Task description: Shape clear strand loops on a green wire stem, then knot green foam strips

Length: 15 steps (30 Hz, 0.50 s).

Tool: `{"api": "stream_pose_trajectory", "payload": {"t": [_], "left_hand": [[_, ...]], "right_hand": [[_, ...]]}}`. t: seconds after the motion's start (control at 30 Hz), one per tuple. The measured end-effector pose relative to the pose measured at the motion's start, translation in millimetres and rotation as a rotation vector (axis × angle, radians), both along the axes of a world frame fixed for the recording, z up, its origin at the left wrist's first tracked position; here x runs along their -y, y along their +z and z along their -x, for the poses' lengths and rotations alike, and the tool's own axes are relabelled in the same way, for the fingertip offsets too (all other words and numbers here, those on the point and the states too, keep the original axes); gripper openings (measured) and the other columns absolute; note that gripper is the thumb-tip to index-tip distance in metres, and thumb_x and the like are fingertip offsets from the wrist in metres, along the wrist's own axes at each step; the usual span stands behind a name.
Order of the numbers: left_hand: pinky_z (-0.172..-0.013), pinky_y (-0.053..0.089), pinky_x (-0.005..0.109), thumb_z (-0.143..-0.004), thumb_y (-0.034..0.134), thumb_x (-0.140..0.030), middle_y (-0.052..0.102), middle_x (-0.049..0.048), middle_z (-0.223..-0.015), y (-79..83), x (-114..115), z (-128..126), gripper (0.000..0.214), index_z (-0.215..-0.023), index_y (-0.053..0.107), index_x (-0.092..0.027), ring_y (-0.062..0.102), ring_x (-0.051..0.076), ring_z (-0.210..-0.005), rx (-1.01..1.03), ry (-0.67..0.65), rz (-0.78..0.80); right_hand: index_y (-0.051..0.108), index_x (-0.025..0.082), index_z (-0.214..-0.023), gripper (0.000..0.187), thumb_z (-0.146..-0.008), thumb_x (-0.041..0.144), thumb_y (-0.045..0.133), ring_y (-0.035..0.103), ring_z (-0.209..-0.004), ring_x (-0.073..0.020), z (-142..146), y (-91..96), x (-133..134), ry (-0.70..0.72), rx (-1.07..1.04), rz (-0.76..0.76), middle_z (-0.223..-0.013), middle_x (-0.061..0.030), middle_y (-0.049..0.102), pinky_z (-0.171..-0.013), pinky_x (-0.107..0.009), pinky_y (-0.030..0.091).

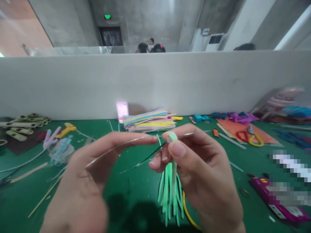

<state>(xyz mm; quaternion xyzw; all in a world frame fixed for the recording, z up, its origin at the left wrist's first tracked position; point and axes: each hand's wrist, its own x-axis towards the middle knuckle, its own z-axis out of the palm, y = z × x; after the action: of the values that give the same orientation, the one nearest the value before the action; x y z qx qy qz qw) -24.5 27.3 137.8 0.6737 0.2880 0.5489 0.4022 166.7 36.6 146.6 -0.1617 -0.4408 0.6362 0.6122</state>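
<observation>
My right hand [204,168] pinches a folded mint-green strip [174,171] between thumb and fingers, together with thin wire. Below it hangs a bunch of narrow mint-green strips [167,194]; whether they join the pinched piece is hidden. From the pinch, a thin silvery wire [114,148] curves left across my left hand [80,181]. That hand has its index finger stretched toward the pinch, touching the wire, with the thumb apart and blurred low in view. Dark wire ends [145,159] stick out down-left from the pinch.
Bundled coloured strips [148,121] lie against the white partition [155,81]. At left are a yellow glue gun [66,130] and bamboo tubes [26,124]. At right are scissors [251,136], orange sheets [233,129] and a purple packet [277,200]. People sit beyond the partition.
</observation>
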Motion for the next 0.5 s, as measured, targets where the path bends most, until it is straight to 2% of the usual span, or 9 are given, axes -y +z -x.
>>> {"api": "stream_pose_trajectory", "payload": {"t": [0.03, 0.1, 0.17, 0.2, 0.27, 0.33, 0.37, 0.4, 0.5], "left_hand": [[-0.103, 0.057, 0.042, -0.085, 0.054, -0.078, 0.077, -0.0015, -0.121, 1.0, -8, -2, 0.062, -0.117, 0.078, -0.031, 0.07, 0.032, -0.112, 0.016, -0.123, 0.011], [-0.087, 0.062, 0.044, -0.087, 0.031, -0.085, 0.08, 0.0059, -0.112, 0.3, -22, -1, 0.082, -0.114, 0.08, -0.025, 0.074, 0.031, -0.096, 0.106, -0.304, 0.174], [-0.075, 0.062, 0.044, -0.088, 0.016, -0.085, 0.081, 0.0108, -0.106, -2.3, -31, 3, 0.094, -0.111, 0.08, -0.021, 0.074, 0.029, -0.083, 0.179, -0.394, 0.353], [-0.073, 0.062, 0.043, -0.091, 0.019, -0.082, 0.08, 0.0113, -0.103, -3.6, -33, 3, 0.089, -0.11, 0.08, -0.02, 0.073, 0.027, -0.08, 0.192, -0.397, 0.389], [-0.075, 0.061, 0.036, -0.1, 0.045, -0.061, 0.079, 0.0083, -0.096, -5.4, -35, 0, 0.053, -0.107, 0.078, -0.02, 0.073, 0.021, -0.079, 0.148, -0.392, 0.368], [-0.073, 0.059, 0.027, -0.097, 0.066, -0.033, 0.077, 0.0026, -0.085, -6.1, -36, -7, 0.016, -0.102, 0.076, -0.021, 0.072, 0.016, -0.078, 0.107, -0.409, 0.323], [-0.071, 0.058, 0.024, -0.094, 0.07, -0.023, 0.076, 0.0003, -0.08, -6.3, -38, -10, 0.007, -0.099, 0.075, -0.021, 0.072, 0.013, -0.076, 0.107, -0.425, 0.317], [-0.067, 0.057, 0.022, -0.092, 0.071, -0.019, 0.076, -0.0012, -0.077, -6.5, -39, -13, 0.004, -0.095, 0.074, -0.021, 0.071, 0.012, -0.073, 0.12, -0.431, 0.323], [-0.06, 0.056, 0.02, -0.091, 0.073, -0.02, 0.075, -0.0015, -0.074, -8.0, -44, -18, 0.005, -0.087, 0.071, -0.02, 0.07, 0.011, -0.066, 0.154, -0.377, 0.359]], "right_hand": [[0.077, 0.026, -0.089, 0.006, -0.089, 0.021, 0.077, 0.078, -0.067, -0.0095, -1, -0.4, -1, 0.017, -0.004, -0.005, -0.07, 0.0076, 0.076, -0.066, -0.017, 0.064], [0.077, 0.026, -0.087, 0.005, -0.089, 0.022, 0.077, 0.077, -0.064, -0.0089, -3, -1.8, -4, 0.071, 0.012, -0.009, -0.069, 0.0078, 0.075, -0.062, -0.016, 0.063], [0.077, 0.026, -0.086, 0.004, -0.088, 0.022, 0.078, 0.075, -0.059, -0.0086, -3, -3.7, -8, 0.107, 0.021, 0.002, -0.068, 0.0076, 0.074, -0.056, -0.015, 0.061], [0.076, 0.026, -0.086, 0.004, -0.088, 0.022, 0.078, 0.074, -0.057, -0.0085, -3, -4.6, -9, 0.114, 0.019, 0.01, -0.067, 0.0075, 0.074, -0.054, -0.015, 0.061], [0.076, 0.025, -0.086, 0.005, -0.087, 0.022, 0.079, 0.073, -0.055, -0.0082, -1, -6.6, -12, 0.11, 0.006, 0.017, -0.067, 0.0073, 0.073, -0.052, -0.016, 0.06], [0.076, 0.026, -0.087, 0.005, -0.087, 0.021, 0.079, 0.072, -0.054, -0.0079, 2, -8.9, -15, 0.099, 0.003, 0.018, -0.067, 0.0073, 0.073, -0.053, -0.016, 0.06], [0.076, 0.026, -0.087, 0.005, -0.087, 0.022, 0.079, 0.072, -0.054, -0.0078, 4, -10.2, -17, 0.09, 0.008, 0.016, -0.067, 0.0073, 0.074, -0.053, -0.017, 0.061], [0.076, 0.026, -0.086, 0.005, -0.087, 0.022, 0.079, 0.071, -0.053, -0.0078, 5, -11.6, -19, 0.075, 0.013, 0.013, -0.068, 0.0072, 0.074, -0.052, -0.017, 0.06], [0.076, 0.024, -0.086, 0.005, -0.085, 0.023, 0.08, 0.07, -0.052, -0.0088, 7, -15.9, -25, -0.008, 0.048, 0.021, -0.069, 0.0057, 0.075, -0.048, -0.018, 0.06]]}}
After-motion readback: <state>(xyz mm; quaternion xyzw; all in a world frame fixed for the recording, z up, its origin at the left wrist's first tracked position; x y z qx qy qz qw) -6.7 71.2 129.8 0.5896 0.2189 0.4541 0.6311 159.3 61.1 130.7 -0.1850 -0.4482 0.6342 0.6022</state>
